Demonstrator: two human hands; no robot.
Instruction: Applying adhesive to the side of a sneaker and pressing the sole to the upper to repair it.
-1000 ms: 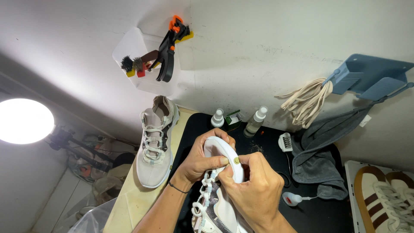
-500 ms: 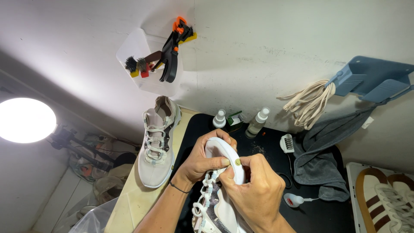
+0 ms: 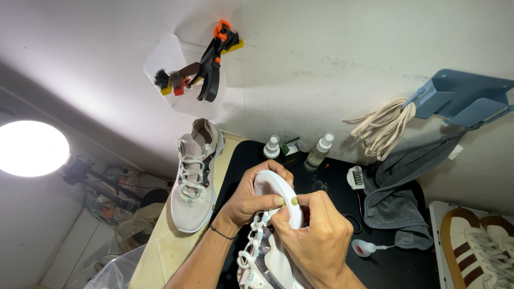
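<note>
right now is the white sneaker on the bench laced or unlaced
Laced: the white sneaker on the bench shows laces crossing its eyelets, standing upright on its sole.

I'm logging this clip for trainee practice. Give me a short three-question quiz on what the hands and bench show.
1. True or false: both the left hand and the right hand grip the white sneaker.
2. What hangs from the blue wall rack? A) beige shoelaces B) a black cable C) a brush
3. Fill in: the second pale sneaker lies on the person's ____ side of the black mat.

Key: 1 true; 2 A; 3 left.
</note>
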